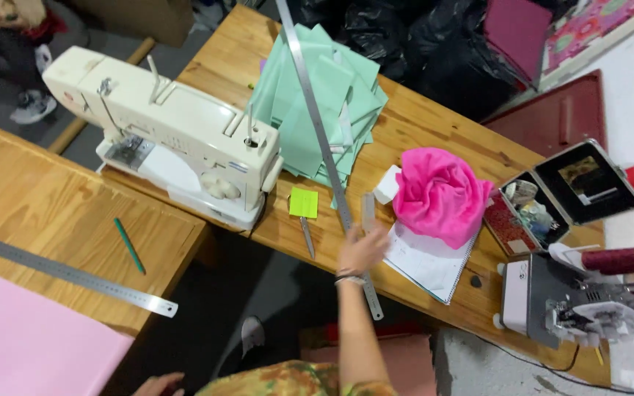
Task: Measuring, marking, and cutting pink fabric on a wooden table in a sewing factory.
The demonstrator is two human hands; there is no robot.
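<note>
Short steel ruler (pixel 369 220) under right hand (pixel 361 251), beside yellow-green label (pixel 304 202).

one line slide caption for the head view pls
Right hand reaching to a short steel ruler on the wooden table, beside crumpled pink fabric.

A matt steel ruler (pixel 370 249) lies on the smooth varnished wooden table (pixel 434 125), with soft pink cloth (pixel 440 192) to its right and glossy cream plastic sewing machine (pixel 170 125) far left.

Bare wood (pixel 420 121) (between green stack (pixel 317 103) and pink cloth (pixel 440 192)) lies open; rulers (pixel 324 139) cross it.
</note>
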